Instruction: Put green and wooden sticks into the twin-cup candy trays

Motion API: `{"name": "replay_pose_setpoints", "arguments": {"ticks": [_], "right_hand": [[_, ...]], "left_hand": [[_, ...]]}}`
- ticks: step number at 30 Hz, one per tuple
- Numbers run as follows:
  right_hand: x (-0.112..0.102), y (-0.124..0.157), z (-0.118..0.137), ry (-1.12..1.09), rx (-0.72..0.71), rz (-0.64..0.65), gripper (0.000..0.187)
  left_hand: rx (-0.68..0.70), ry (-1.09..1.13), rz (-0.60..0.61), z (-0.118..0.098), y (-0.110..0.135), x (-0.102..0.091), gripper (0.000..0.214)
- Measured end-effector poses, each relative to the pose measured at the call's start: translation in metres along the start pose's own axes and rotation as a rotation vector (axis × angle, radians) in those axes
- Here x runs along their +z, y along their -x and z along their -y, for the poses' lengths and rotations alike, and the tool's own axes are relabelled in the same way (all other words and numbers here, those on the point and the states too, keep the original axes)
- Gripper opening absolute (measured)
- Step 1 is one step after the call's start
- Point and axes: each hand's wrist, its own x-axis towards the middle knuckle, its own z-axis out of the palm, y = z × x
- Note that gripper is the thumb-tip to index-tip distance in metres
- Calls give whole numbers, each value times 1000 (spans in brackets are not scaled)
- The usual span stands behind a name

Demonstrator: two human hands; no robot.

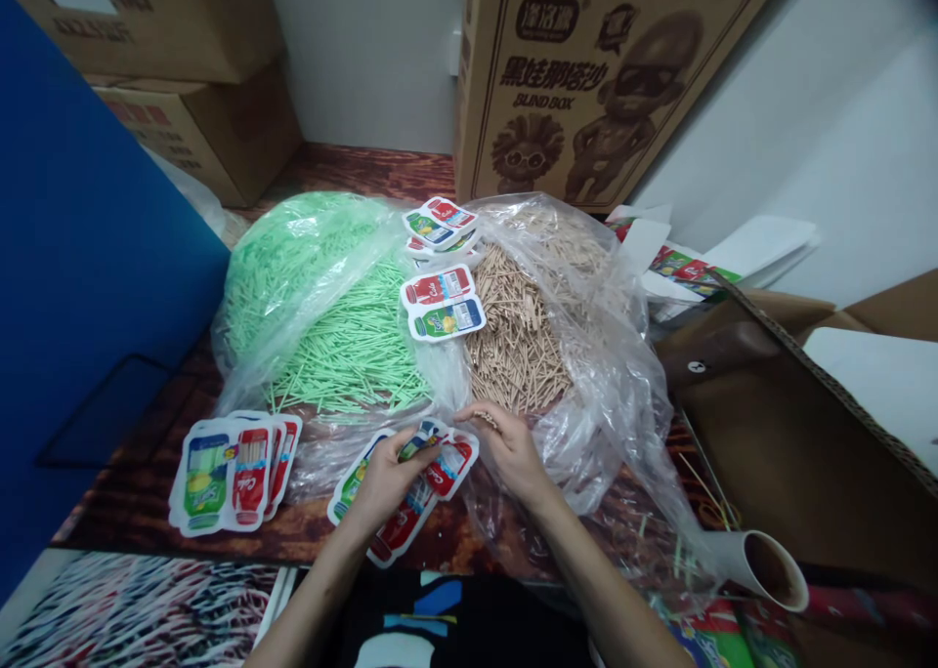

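My left hand is closed on a flat double-pocket packet, one half red with "Cola" lettering, the other green and blue. Beneath that hand another such packet lies on the table. My right hand is curled at the front of the brown sticks, its fingertips pinched on what look like a few short brown sticks. Beside them, light green sticks fill an open clear plastic bag. To the left lies a small stack of packets, the top one showing green and brown sticks inside.
More packets rest between the two bags. Cardboard boxes stand behind. At right are an open carton and a paper cup lying tilted. A blue panel bounds the left side.
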Motion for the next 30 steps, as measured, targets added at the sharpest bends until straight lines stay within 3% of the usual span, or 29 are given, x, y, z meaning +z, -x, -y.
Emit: {"name": "replay_pose_setpoints", "arguments": {"ticks": [6, 13, 18, 23, 30], "right_hand": [[-1, -2, 4, -63, 34, -9, 20], [0, -20, 22, -736, 256, -137, 17], [6, -22, 23, -967, 386, -103, 15], [9, -16, 20, -934, 445, -132, 16], [10, -10, 26, -516, 339, 142, 22]], "left_hand": [[18, -48, 12, -2, 1, -1, 19], [27, -23, 5, 0, 0, 2, 20], [41, 9, -22, 4, -2, 1, 21], [-2, 66, -83, 8, -3, -1, 25], [49, 86, -122, 12, -5, -2, 24]]}}
